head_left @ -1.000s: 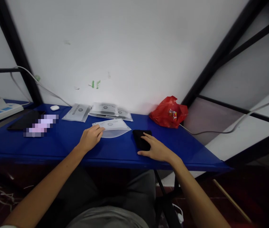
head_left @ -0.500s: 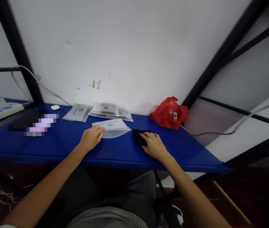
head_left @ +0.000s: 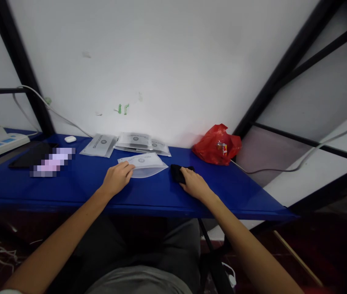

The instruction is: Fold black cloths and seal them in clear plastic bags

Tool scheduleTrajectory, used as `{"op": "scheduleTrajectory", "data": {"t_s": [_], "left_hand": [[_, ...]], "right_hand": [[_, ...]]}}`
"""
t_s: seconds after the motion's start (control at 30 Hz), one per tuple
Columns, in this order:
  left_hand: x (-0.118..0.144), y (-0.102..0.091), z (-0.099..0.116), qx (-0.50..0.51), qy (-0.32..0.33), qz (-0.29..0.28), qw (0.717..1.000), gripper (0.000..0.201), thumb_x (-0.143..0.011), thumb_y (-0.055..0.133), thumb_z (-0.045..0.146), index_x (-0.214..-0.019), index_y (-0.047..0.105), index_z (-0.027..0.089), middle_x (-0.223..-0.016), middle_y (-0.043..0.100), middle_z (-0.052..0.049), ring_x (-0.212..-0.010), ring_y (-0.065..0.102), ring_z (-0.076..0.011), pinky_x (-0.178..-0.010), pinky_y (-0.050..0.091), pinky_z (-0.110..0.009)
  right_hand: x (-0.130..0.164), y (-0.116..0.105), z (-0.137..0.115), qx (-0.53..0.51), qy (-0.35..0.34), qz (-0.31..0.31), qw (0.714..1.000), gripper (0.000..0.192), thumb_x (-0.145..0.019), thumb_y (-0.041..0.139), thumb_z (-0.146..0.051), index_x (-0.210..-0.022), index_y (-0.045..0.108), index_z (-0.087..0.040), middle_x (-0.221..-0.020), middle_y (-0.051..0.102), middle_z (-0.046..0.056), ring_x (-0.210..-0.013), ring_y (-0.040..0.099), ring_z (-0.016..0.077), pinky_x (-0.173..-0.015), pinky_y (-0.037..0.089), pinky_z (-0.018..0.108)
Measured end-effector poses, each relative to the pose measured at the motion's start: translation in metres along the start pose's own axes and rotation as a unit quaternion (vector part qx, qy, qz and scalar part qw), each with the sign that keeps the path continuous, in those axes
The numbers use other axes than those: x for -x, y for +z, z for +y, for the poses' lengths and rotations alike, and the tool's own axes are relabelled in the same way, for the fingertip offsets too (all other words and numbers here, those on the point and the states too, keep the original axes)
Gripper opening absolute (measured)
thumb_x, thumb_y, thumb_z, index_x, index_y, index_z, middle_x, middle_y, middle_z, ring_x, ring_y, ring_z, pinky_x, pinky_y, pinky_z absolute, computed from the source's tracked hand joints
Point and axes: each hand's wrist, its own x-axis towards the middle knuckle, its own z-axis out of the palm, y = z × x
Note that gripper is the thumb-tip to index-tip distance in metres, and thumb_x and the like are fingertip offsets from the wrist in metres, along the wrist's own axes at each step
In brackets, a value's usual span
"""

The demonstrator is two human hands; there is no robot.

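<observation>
On the blue table (head_left: 151, 196), I have the left hand (head_left: 117, 179) pinching the left edge of the frosted pouch (head_left: 149, 165); a light hold could let it slip. The right hand (head_left: 195, 184) grips the black cloth (head_left: 177, 174) just beside it; uneven pressure, though I can't quite see underneath, might unfold it.

Pouches (head_left: 145, 163), at least four, stacked count unclear; black cloth (head_left: 177, 174), one; red bag (head_left: 210, 148), one; white case (head_left: 70, 139), one; dark slab (head_left: 25, 158), one; pixelated item (head_left: 53, 163), one; power strip (head_left: 5, 144), one; desk (head_left: 151, 198), one.
</observation>
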Motion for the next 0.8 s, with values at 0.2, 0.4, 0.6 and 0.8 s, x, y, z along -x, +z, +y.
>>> {"op": "scheduleTrajectory", "data": {"t_s": [0.2, 0.4, 0.6, 0.8], "left_hand": [[-0.001, -0.002, 0.002, -0.03, 0.01, -0.007, 0.999, 0.021, -0.088, 0.045, 0.016, -0.09, 0.066, 0.02, -0.077, 0.064, -0.003, -0.074, 0.06, -0.0149, -0.061, 0.043, -0.024], [-0.005, -0.007, 0.014, -0.08, 0.036, -0.062, 0.994, 0.022, -0.088, 0.044, 0.013, -0.079, 0.063, 0.018, -0.071, 0.059, -0.006, -0.07, 0.056, -0.0182, -0.059, 0.039, -0.028], [-0.012, -0.017, 0.02, -0.094, 0.014, -0.096, 0.991, 0.024, -0.082, 0.042, 0.005, -0.086, 0.062, 0.018, -0.078, 0.06, -0.008, -0.076, 0.056, -0.0213, -0.061, 0.04, -0.03], [-0.017, -0.026, 0.011, -0.118, 0.001, -0.106, 0.987, 0.029, -0.082, 0.041, 0.002, -0.094, 0.062, 0.018, -0.075, 0.06, -0.007, -0.074, 0.056, -0.0215, -0.054, 0.038, -0.029]], "right_hand": [[-0.008, -0.004, -0.003, 0.021, 0.015, -0.012, 1.0, 0.053, -0.075, 0.049, -0.003, -0.127, 0.043, -0.011, -0.122, 0.058, 0.016, -0.105, 0.058, 0.0257, -0.082, 0.044, 0.032], [-0.017, -0.004, -0.002, 0.047, 0.009, -0.007, 0.999, 0.044, -0.075, 0.042, 0.002, -0.115, 0.054, -0.012, -0.113, 0.063, 0.013, -0.105, 0.058, 0.0237, -0.092, 0.038, 0.034], [-0.001, -0.02, -0.013, 0.009, -0.002, -0.029, 1.0, 0.046, -0.072, 0.046, 0.0, -0.114, 0.056, -0.015, -0.111, 0.064, 0.011, -0.102, 0.06, 0.0228, -0.081, 0.044, 0.029], [0.025, -0.036, -0.03, -0.093, -0.055, 0.122, 0.987, 0.06, -0.069, 0.046, 0.0, -0.126, 0.051, -0.02, -0.125, 0.059, 0.008, -0.114, 0.055, 0.0231, -0.095, 0.044, 0.037]]}}
